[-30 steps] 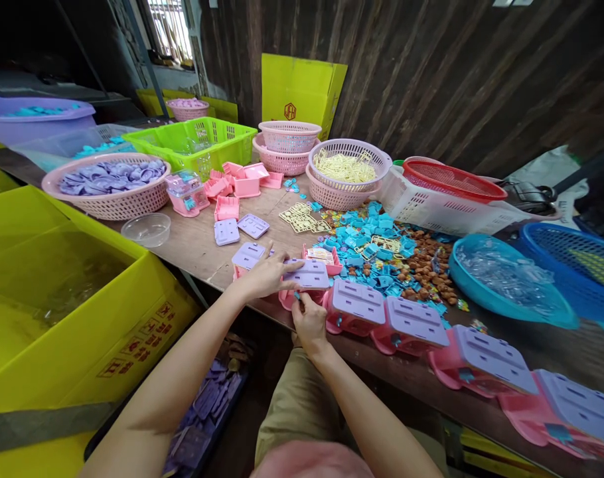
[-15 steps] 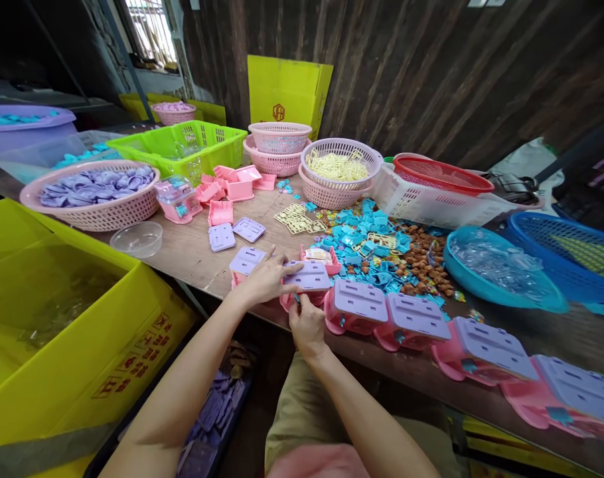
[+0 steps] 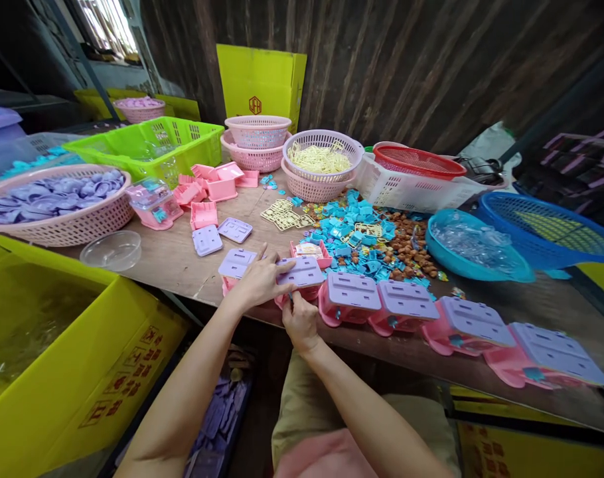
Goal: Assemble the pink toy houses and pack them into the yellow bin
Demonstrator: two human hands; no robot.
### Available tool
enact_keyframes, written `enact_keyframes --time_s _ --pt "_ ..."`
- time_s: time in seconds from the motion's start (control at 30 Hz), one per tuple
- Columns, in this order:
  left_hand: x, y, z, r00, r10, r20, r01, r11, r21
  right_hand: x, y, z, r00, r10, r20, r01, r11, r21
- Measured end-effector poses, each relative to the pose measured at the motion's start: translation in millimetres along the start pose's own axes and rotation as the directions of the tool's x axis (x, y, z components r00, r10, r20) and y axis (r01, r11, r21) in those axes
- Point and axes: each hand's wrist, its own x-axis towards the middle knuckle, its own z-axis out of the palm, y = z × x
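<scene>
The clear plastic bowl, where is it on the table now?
In the head view, the clear plastic bowl stands at the table's left front edge, just in front of the pink basket of purple lids, beside the yellow bin.

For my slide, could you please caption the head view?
Both hands, left hand and right hand, press a purple lid onto a pink case at the table edge.
</scene>
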Motion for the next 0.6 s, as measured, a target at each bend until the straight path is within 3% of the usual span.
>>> enact_keyframes --time_s 0.2,0.33,0.43,0.5,0.53,0.6 --pt "0 2 -4.8 0.999 0.008 0.032 -0.010 0.998 0.068 6 -8 -2 0.993 0.045 0.112 -0.037 0.997 -0.069" --pt "0 -1 -3.5 0.999 0.038 -0.009 -0.038 0.998 0.056 6 -22 -21 0.986 0.059 0.158 -0.034 0.987 -0.160" --pt "-1 -9 -0.2 0.997 0.072 -0.012 -0.072 0.997 0.037 11 -16 -58 0.972 -0.004 0.235 0.054 0.977 -0.207" --pt "-6 -20 -1.0 0.997 0.078 -0.008 -0.077 0.996 0.035 25 6 -98 0.933 -0.047 0.356 0.129 0.969 -0.210" --pt "-10 -27 -2.9 0.998 0.065 -0.027 -0.064 0.997 0.036 36 23 -121 0.928 0.004 0.373 0.094 0.965 -0.246" --pt "-20 -44 -8.7 0.996 -0.011 -0.085 0.015 0.999 0.039 62 67 -167 0.906 0.269 0.327 -0.084 0.872 -0.483"
